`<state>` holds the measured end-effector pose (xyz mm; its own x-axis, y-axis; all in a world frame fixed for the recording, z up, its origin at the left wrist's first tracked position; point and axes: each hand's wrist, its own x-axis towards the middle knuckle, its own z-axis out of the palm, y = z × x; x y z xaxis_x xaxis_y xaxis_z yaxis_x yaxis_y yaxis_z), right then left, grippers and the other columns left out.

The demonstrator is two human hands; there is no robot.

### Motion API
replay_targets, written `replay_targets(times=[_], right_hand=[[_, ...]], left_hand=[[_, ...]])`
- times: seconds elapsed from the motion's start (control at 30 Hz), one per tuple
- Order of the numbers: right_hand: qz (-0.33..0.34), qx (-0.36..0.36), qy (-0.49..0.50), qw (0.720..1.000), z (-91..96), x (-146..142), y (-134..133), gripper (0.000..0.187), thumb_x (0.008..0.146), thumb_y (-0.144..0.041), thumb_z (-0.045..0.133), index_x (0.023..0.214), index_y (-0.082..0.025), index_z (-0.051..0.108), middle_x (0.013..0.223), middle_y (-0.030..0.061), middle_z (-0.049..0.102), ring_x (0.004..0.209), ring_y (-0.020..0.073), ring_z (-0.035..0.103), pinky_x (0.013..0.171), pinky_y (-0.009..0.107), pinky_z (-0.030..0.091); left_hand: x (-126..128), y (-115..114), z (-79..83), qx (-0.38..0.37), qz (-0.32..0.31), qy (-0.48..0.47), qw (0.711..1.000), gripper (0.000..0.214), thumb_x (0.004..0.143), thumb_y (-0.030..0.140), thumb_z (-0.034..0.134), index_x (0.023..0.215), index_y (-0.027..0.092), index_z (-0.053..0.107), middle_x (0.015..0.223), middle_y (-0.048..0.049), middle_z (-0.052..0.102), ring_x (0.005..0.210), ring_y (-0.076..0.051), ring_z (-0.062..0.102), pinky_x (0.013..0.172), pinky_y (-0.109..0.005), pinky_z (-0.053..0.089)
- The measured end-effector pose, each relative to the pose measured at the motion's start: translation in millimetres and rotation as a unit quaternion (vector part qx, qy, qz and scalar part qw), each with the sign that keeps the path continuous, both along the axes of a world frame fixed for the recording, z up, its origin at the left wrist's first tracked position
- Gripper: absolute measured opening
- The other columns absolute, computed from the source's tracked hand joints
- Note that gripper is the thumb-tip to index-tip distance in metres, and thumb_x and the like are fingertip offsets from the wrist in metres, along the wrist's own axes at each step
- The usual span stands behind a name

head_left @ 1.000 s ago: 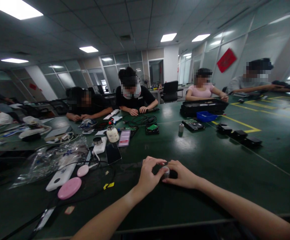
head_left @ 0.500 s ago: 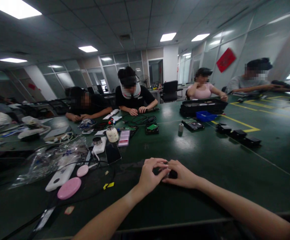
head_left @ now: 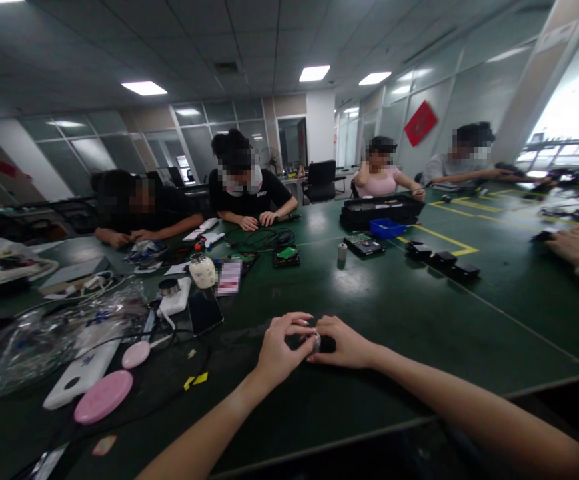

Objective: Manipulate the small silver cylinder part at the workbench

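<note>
Just above the green table [head_left: 279, 427], my two hands meet around a small silvery round piece [head_left: 316, 342]. My left hand [head_left: 282, 343] has its thumb and fingers curled onto it from the left. On the other side, my right hand [head_left: 345, 343] closes round it with bent fingers. Something dark shows inside the right hand's curl; whether it belongs to the silvery piece I cannot tell. Fingers hide most of the piece. Beyond the hands, a small grey cylinder [head_left: 342, 252] stands upright on the table.
To the left lie a pink disc [head_left: 104, 397], a white power bank-like case [head_left: 82, 373], a dark phone [head_left: 206, 311], cables and a plastic bag [head_left: 109, 310]. Hard drives [head_left: 365, 245], a blue tray [head_left: 388, 228] and black blocks [head_left: 442, 259] lie farther off. Other people sit around the table.
My view has turned to the right, so the table items sit farther left. Another person's hands have come into view at the right edge. More of the silvery piece shows between my fingers.
</note>
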<state>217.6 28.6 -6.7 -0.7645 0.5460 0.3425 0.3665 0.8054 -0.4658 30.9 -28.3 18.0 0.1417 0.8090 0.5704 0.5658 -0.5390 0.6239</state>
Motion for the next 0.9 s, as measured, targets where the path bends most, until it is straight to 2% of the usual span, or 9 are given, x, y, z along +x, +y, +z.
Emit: replay_targets(times=[0.17, 0.3, 0.37, 0.5, 0.63, 0.7, 0.8, 0.9], right_hand=[[-0.003, -0.005, -0.008, 1.000, 0.9, 0, 0, 0.039, 0.078, -0.052, 0.069, 0.098, -0.018, 0.067, 0.090, 0.0054, 0.065, 0.087, 0.0221, 0.058, 0.083, 0.035, 0.042], [0.001, -0.015, -0.013, 1.000, 6.0, 0, -2, 0.040, 0.079, -0.052, 0.068, 0.104, -0.020, 0.068, 0.093, 0.0054, 0.066, 0.089, 0.0225, 0.059, 0.087, 0.037, 0.041], [0.008, -0.020, -0.012, 1.000, 8.1, 0, -2, 0.040, 0.080, -0.051, 0.067, 0.108, -0.021, 0.067, 0.093, 0.0051, 0.066, 0.090, 0.0223, 0.059, 0.087, 0.036, 0.041], [0.004, -0.026, -0.017, 1.000, 9.3, 0, -3, 0.042, 0.080, -0.051, 0.068, 0.111, -0.022, 0.067, 0.093, 0.0046, 0.066, 0.091, 0.0222, 0.058, 0.087, 0.036, 0.041], [0.007, -0.029, -0.015, 0.999, 8.0, 1, -2, 0.043, 0.080, -0.051, 0.068, 0.112, -0.022, 0.066, 0.095, 0.0049, 0.066, 0.092, 0.0226, 0.058, 0.086, 0.035, 0.042], [0.010, -0.030, -0.014, 0.999, 7.5, 1, -2, 0.043, 0.080, -0.051, 0.068, 0.111, -0.022, 0.066, 0.095, 0.0049, 0.066, 0.092, 0.0226, 0.057, 0.086, 0.035, 0.042], [0.005, -0.030, -0.017, 0.999, 7.9, 1, -2, 0.041, 0.080, -0.052, 0.067, 0.109, -0.022, 0.067, 0.094, 0.0049, 0.066, 0.091, 0.0225, 0.057, 0.086, 0.036, 0.042], [0.005, -0.030, -0.019, 0.999, 8.8, 1, -2, 0.041, 0.081, -0.052, 0.067, 0.107, -0.021, 0.067, 0.093, 0.0049, 0.066, 0.090, 0.0222, 0.057, 0.086, 0.036, 0.041]], left_hand=[[-3, 4, -7.0, -0.009, 0.028, -0.025, 0.999, 0.015, 0.079, 0.029, 0.073, 0.089, 0.022, 0.065, 0.089, -0.0034, 0.076, 0.088, -0.024, 0.071, 0.084, -0.038, 0.052], [-19, 21, -13.7, -0.016, 0.076, -0.028, 0.997, 0.016, 0.084, 0.029, 0.068, 0.094, 0.022, 0.059, 0.092, -0.0043, 0.075, 0.091, -0.023, 0.072, 0.088, -0.039, 0.050], [-30, 33, -18.0, -0.027, 0.097, -0.011, 0.995, 0.013, 0.082, 0.026, 0.070, 0.091, 0.022, 0.061, 0.092, -0.0033, 0.076, 0.093, -0.024, 0.071, 0.090, -0.041, 0.048], [-45, 48, -27.3, -0.064, 0.107, 0.032, 0.992, 0.016, 0.076, 0.019, 0.074, 0.088, 0.024, 0.065, 0.087, -0.0010, 0.077, 0.092, -0.026, 0.071, 0.085, -0.039, 0.049], [-49, 49, -32.3, -0.075, 0.145, 0.050, 0.985, 0.032, 0.071, 0.025, 0.079, 0.100, 0.026, 0.065, 0.096, -0.0034, 0.077, 0.104, -0.030, 0.065, 0.092, -0.046, 0.042], [-49, 47, -33.2, -0.076, 0.160, 0.052, 0.983, 0.038, 0.068, 0.029, 0.081, 0.102, 0.026, 0.065, 0.093, -0.0038, 0.077, 0.107, -0.033, 0.063, 0.093, -0.050, 0.039], [-48, 46, -32.9, -0.078, 0.154, 0.043, 0.984, 0.030, 0.071, 0.029, 0.079, 0.097, 0.026, 0.066, 0.079, -0.0012, 0.078, 0.099, -0.031, 0.067, 0.093, -0.050, 0.039], [-42, 45, -29.3, -0.072, 0.124, 0.018, 0.990, 0.017, 0.075, 0.026, 0.075, 0.090, 0.024, 0.066, 0.080, -0.0014, 0.077, 0.089, -0.027, 0.071, 0.090, -0.044, 0.045]])
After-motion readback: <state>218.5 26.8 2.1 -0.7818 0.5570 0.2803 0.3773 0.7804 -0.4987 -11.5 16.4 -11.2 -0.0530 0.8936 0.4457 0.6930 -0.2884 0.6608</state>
